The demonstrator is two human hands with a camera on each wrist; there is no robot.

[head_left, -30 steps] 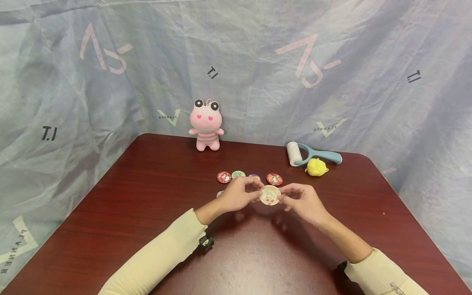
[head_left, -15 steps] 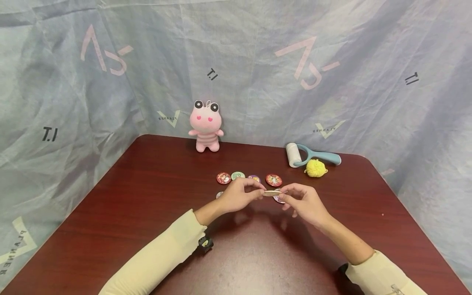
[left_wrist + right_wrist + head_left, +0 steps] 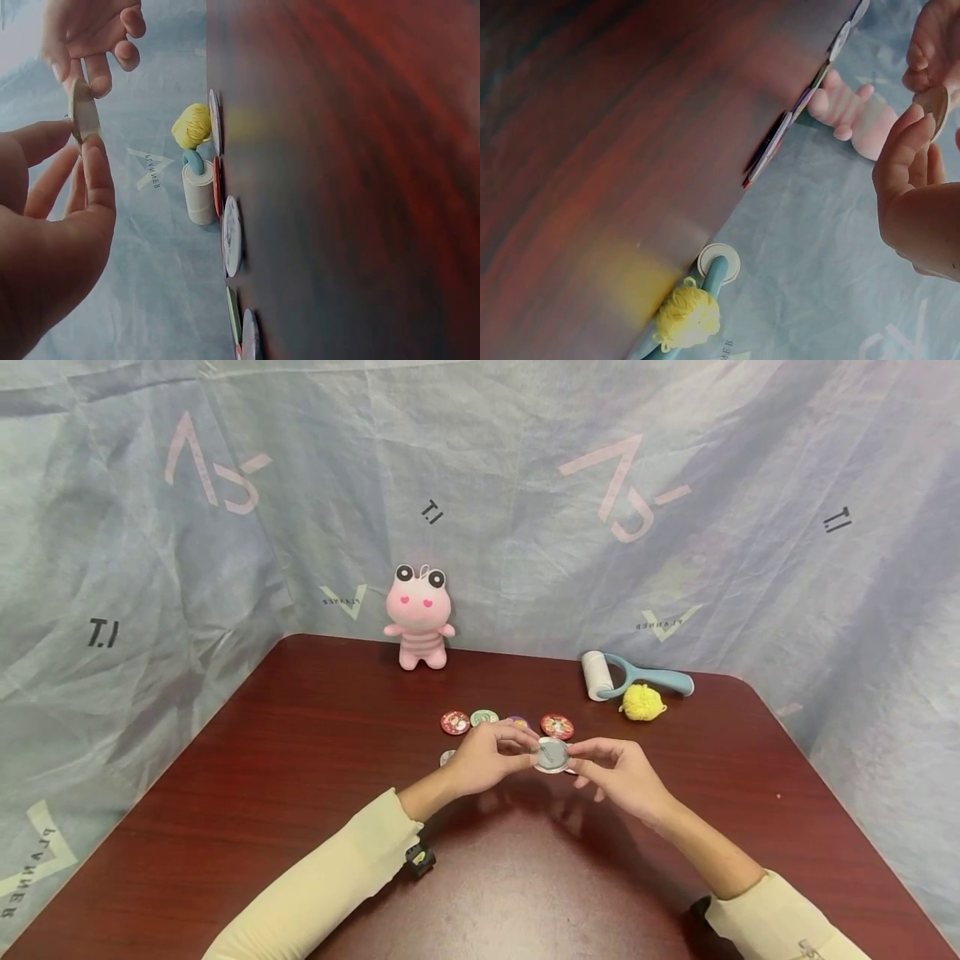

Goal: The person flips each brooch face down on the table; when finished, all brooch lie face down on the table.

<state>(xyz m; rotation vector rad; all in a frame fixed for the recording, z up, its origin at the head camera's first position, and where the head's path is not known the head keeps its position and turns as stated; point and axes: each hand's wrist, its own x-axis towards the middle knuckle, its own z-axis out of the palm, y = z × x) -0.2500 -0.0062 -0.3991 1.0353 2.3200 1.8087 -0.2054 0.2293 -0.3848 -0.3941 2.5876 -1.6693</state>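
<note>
A round pin badge [image 3: 553, 756] is held up above the table, its silver back with a pin facing the head camera. My left hand [image 3: 480, 760] pinches its left edge between thumb and fingers, and my right hand [image 3: 626, 777] pinches the right edge. The left wrist view shows the badge [image 3: 84, 112] nearly edge-on between both hands. Beyond the hands lie a red badge [image 3: 455, 722], a green badge [image 3: 484, 717], a purple badge [image 3: 520, 723] and another red badge [image 3: 557, 726]. A pale badge [image 3: 446, 757] is partly hidden behind my left hand.
A pink plush frog [image 3: 420, 618] stands at the back of the dark red table [image 3: 300, 735]. Back right lie a lint roller [image 3: 597, 675] with a blue handle and a yellow yarn ball [image 3: 643, 702]. A grey cloth backdrop [image 3: 510, 568] hangs behind the table.
The badge has turned over between my fingers: its printed face showed first, then its edge, and now its silver back. Both hands have stayed almost in place.
</note>
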